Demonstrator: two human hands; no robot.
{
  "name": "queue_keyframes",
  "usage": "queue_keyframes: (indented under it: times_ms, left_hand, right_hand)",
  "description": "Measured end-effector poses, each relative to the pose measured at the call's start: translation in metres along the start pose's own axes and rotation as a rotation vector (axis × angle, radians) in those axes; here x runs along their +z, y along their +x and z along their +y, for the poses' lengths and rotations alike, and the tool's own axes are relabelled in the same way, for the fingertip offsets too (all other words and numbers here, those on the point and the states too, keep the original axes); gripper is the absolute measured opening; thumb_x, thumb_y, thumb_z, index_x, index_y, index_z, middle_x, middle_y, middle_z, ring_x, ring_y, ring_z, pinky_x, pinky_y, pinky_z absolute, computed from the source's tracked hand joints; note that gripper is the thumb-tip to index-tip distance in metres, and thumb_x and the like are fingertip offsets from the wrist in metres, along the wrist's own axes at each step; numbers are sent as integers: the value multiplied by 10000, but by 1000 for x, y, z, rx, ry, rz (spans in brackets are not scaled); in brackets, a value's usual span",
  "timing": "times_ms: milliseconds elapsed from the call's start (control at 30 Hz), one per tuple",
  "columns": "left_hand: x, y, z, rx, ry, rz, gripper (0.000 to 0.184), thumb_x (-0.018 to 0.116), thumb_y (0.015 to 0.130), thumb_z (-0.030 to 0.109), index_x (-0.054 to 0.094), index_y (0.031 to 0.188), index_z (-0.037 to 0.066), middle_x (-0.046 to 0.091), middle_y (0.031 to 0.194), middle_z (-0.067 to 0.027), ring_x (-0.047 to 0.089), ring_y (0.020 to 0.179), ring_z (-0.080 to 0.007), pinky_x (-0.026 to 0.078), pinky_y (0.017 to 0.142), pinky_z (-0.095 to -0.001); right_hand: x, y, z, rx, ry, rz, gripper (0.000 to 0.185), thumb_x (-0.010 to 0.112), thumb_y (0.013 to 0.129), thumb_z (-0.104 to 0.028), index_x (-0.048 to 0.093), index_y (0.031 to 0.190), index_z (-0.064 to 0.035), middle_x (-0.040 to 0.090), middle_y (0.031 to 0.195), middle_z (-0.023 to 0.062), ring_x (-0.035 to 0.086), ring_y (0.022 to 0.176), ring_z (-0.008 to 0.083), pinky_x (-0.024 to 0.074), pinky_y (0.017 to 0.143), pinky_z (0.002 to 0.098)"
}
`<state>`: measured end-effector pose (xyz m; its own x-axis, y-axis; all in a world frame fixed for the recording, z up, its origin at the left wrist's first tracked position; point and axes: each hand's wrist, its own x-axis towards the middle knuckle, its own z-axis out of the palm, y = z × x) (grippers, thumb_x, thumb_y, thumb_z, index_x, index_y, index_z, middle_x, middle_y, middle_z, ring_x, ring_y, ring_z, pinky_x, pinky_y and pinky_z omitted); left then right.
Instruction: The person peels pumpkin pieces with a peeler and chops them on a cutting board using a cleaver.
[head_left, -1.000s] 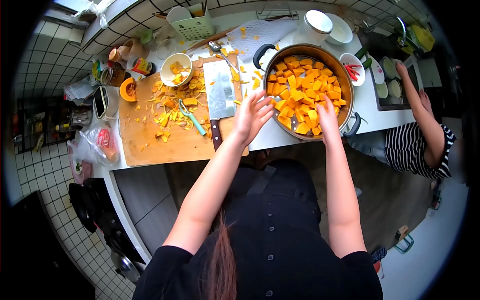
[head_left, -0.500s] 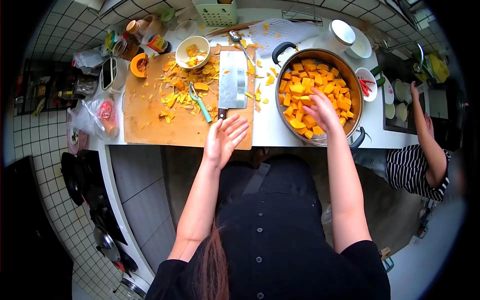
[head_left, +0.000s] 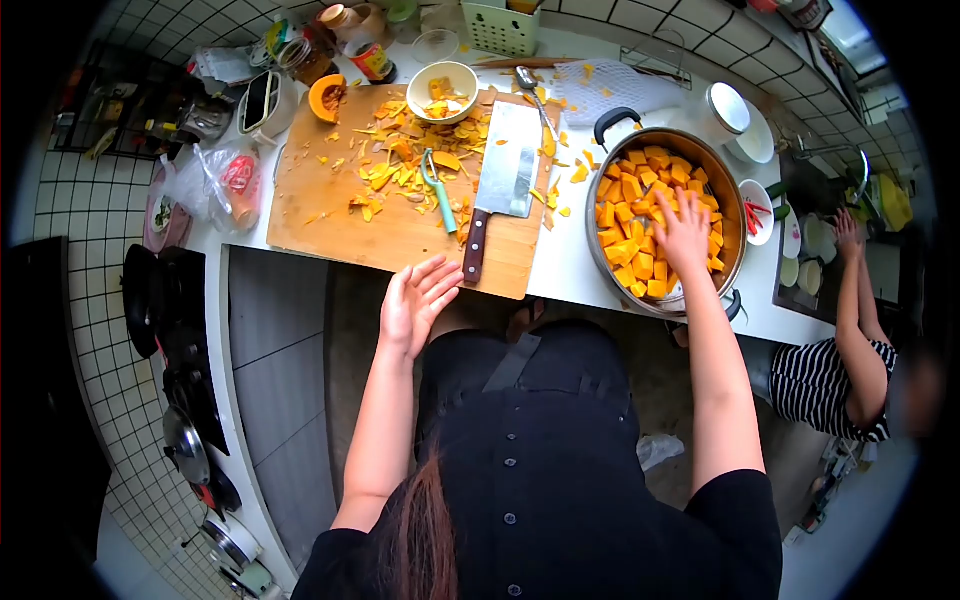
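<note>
A cleaver (head_left: 509,165) shows glossy metal above its dark, wood-look handle (head_left: 476,245) | Smooth wood faces the cutting board (head_left: 335,220) | Matt green plastic sheathes a peeler (head_left: 444,208) | Shiny metal walls a stockpot (head_left: 713,160) of smooth-cut pumpkin cubes (head_left: 642,266) | Thin, crinkled plastic forms a bag (head_left: 213,185) | A metal spoon (head_left: 526,76) gleams | Smooth white table (head_left: 565,262)

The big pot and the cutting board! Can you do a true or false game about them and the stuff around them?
1. The right hand reaches into the pot of orange cubes. True.
2. The peeler lies on the cutting board. True.
3. The left hand is holding the cleaver. False: that hand is empty, and the cleaver lies on the board.
4. The red chillies are in the pot. False: they're in a small white bowl beside it.
</note>
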<state>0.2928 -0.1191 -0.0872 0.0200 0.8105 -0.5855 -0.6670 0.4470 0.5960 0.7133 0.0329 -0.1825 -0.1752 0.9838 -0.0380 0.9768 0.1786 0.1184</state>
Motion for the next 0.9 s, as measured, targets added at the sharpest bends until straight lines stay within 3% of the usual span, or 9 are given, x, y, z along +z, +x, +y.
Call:
queue_keyframes:
  times_ms: [167,233,300,400,500,600,700,833,900]
  left_hand:
    - [-29,-13,6,40,-60,61,541,327,965,388,429,1291,-31,517,1277,-206,528,1164,-279,432,970,-366]
    - [-36,-16,9,37,-93,118,535,329,965,383,442,1275,-38,537,1252,-208,549,1135,-280,452,945,-359]
    - [-46,-19,14,50,-103,112,528,328,964,377,453,1263,-39,549,1236,-209,559,1123,-277,456,939,-357]
    - [-61,-21,25,43,-118,114,503,340,961,366,478,1235,-33,564,1220,-195,569,1104,-267,463,924,-351]
    - [-88,-11,39,4,-72,138,475,362,957,357,500,1206,-23,582,1192,-179,583,1069,-249,470,911,-346]
    - [-118,13,57,-37,-4,174,432,408,943,344,529,1157,-12,610,1132,-159,601,1011,-224,483,870,-332]
    - [-137,35,90,-62,78,159,363,439,942,304,551,1120,8,628,1067,-125,611,940,-188,490,826,-313]
    - [-153,56,153,-14,198,105,311,443,953,263,553,1116,23,627,1025,-95,606,881,-151,488,795,-284]
    - [-166,65,184,2,287,100,309,445,954,266,553,1117,28,627,1020,-91,603,876,-141,485,788,-276]
  right_hand:
    - [-4,-6,-10,296,147,-164,558,478,896,-447,334,1416,-306,178,1531,67,157,1407,310,178,1038,654]
    - [-12,-8,-34,380,215,-301,577,465,906,-442,303,1434,-273,152,1531,124,176,1401,329,201,1010,681]
    - [-32,-9,-53,457,347,-420,604,488,900,-407,299,1436,-202,170,1501,220,224,1368,396,243,1034,620]
    - [-27,-8,-50,351,400,-415,616,537,887,-315,306,1422,-114,242,1469,233,296,1327,414,311,1070,387]
    - [-88,-15,-97,255,503,1,463,507,907,-223,429,1339,-74,397,1368,230,424,1235,384,361,1023,395]
    - [-113,-15,-157,164,763,140,311,500,892,-111,536,1187,-22,579,1081,189,576,975,314,468,852,369]
    - [-122,-13,-229,291,834,-175,312,534,875,-133,548,1156,3,580,1066,215,592,960,316,479,823,370]
    - [-87,-6,-289,329,588,-297,462,554,867,-283,491,1224,2,543,1141,248,539,1063,382,442,910,416]
    - [-81,0,-312,394,547,-311,459,575,855,-261,510,1203,31,580,1043,272,574,979,377,461,856,417]
